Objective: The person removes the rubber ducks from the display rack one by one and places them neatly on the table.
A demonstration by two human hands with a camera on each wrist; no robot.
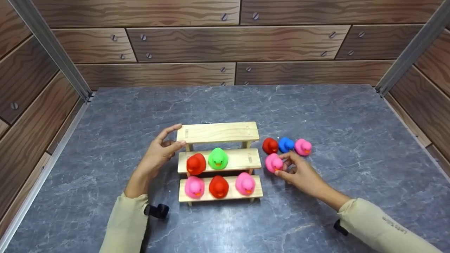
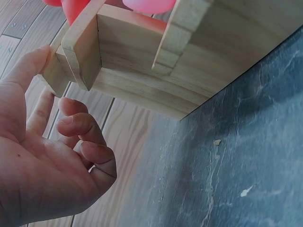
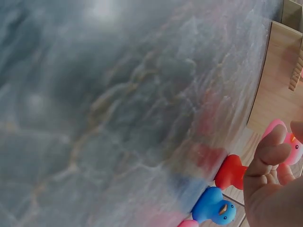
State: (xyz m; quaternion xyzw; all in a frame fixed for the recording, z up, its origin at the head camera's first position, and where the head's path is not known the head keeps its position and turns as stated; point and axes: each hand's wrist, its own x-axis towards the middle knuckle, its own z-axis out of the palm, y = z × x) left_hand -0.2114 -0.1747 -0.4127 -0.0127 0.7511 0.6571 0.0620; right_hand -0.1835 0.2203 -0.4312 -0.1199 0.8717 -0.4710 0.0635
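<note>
A three-step wooden stand (image 1: 218, 133) sits on the grey surface. My left hand (image 1: 157, 151) pinches the left end of its top step between thumb and forefinger, the other fingers curled in below. At the stand's right side, my right hand (image 1: 299, 172) grips a pink rubber duck (image 1: 273, 163) with fingers and thumb. The middle step carries a red duck (image 1: 195, 164) and a green duck (image 1: 218, 159). Along the bottom step are a pink duck (image 1: 194, 187), a red duck (image 1: 219, 186) and another pink duck (image 1: 245, 183).
Just behind the held duck, a red duck (image 1: 270, 145), a blue duck (image 1: 286, 144) and a pink duck (image 1: 303, 147) stand in a row on the marbled surface (image 1: 337, 119). Wood-patterned panels (image 1: 235, 44) enclose the back and both sides.
</note>
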